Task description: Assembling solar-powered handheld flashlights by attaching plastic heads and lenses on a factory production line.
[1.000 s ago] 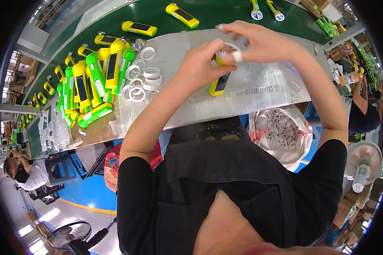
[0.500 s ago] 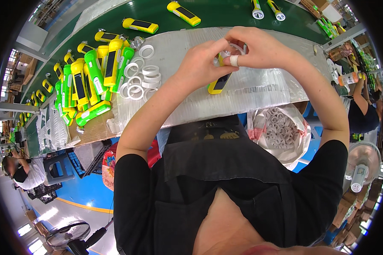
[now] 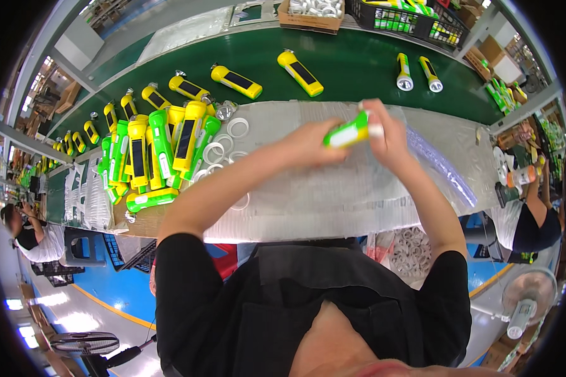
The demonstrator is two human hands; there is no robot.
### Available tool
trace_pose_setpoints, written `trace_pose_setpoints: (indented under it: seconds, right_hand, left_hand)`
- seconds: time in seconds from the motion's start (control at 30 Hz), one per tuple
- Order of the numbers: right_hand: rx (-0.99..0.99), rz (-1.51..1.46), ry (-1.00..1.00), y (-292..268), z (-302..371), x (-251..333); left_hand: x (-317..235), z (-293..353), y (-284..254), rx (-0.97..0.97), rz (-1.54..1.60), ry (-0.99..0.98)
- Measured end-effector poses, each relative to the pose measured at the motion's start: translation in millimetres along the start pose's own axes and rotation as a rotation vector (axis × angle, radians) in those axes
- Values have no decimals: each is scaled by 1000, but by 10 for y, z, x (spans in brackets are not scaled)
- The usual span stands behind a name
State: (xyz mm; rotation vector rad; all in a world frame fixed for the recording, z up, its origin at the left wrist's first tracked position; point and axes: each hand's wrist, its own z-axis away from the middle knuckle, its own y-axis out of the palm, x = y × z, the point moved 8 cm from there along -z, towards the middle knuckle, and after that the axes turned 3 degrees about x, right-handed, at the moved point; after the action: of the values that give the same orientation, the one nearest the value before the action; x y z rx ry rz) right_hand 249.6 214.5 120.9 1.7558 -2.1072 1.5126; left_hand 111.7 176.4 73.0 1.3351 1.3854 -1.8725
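Note:
Over the padded worktop I hold a green and yellow flashlight (image 3: 348,133) between both hands. My left hand (image 3: 317,143), smeared by motion, is closed round one end of it. At the other end my right hand (image 3: 388,137) is closed on a white ring (image 3: 375,131); its fingers partly hide the flashlight's head. To the left lies a pile of yellow and green flashlights (image 3: 161,141), some with dark panels. Beside the pile are loose white rings (image 3: 238,127) and a clear reflector-like cup (image 3: 225,111). My left forearm covers some of the rings.
Behind the worktop (image 3: 333,220) runs a green conveyor belt (image 3: 352,63) with spaced flashlights (image 3: 300,73). A carton of white rings (image 3: 311,22) and a black crate (image 3: 415,25) stand beyond. A sack of rings (image 3: 410,251) sits below the front edge. Other people are at both sides.
The view has tilted up toward the belt. The flashlight has turned from dark panel showing to green side showing, and my hands have moved slightly apart along it.

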Motion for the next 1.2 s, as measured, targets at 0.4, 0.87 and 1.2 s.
trace_pose_setpoints:
  seconds: [0.4, 0.87, 1.2]
  right_hand:
    - [-255, 717, 446, -266, -790, -2382]
    - [98, -1368, 850, 1094, 421, -303]
    - [731, -1382, 540, 1063, 1012, 1103]
  left_hand:
    - [1279, -1293, -957, -255, -616, -295]
    - [-141, 512, 200, -58, -486, 228]
    - [-7, 815, 76, -132, 391, 166]
